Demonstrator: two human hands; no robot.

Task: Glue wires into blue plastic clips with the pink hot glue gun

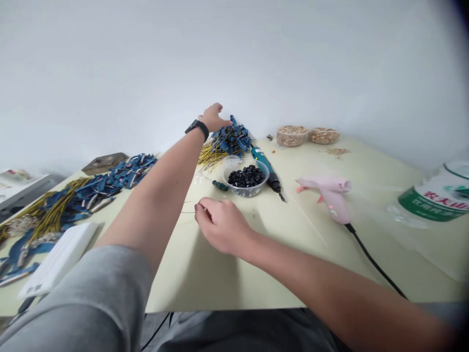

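Observation:
My left hand (214,118), with a black watch on its wrist, reaches to the back of the table. Its thumb and fingers are apart, just over a bundle of blue pieces (234,139) on yellow stems. Nearer to me, my right hand (222,225) is closed in a pinch above the tabletop. A thin dark wire (188,212) sticks out to the left from its fingertips. Behind that hand stands a clear plastic bowl (245,192) of small black pieces (246,177). A small dark green screwdriver (220,185) lies against the bowl's left side.
A teal and black power tool (269,171) lies beside the bowl. Farther right are a pink glue gun (328,193) with a black cord and a large labelled bottle (436,195). Two tubs (292,137) of tan bits stand behind. More blue pieces (120,176) cover the left side.

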